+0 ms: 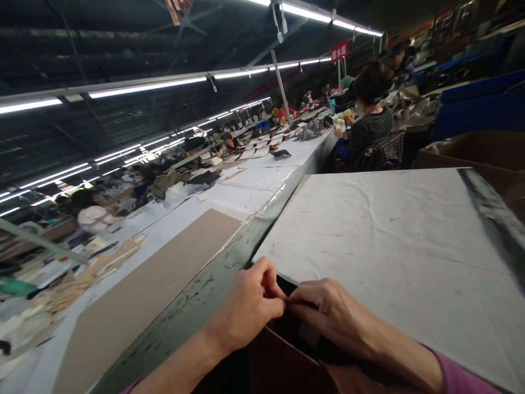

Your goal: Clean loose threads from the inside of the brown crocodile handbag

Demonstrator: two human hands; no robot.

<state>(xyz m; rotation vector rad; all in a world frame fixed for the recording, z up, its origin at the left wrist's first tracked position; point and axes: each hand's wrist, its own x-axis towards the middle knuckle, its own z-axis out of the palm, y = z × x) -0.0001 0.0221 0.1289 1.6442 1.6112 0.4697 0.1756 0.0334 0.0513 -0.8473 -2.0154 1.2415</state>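
Observation:
My left hand (258, 295) and my right hand (324, 306) meet fingertip to fingertip in front of me. Both are closed in a pinch on the edge of a dark brown leather-like piece (287, 355), which hangs below them in shadow. A thin pale line runs along one of its edges. Its full shape is hidden by my hands and the dark, and the exact spot between my fingertips cannot be made out. Just beyond my knuckles is the near corner of a white-covered table (381, 230).
A long white bench (229, 197) with a green-grey edge (197, 290) runs away on the left, bearing a grey-brown board (156, 290) and tan strips (110, 262). A person in a striped top (373, 131) sits ahead. Cardboard (476, 148) and blue (479, 109) containers stand at right.

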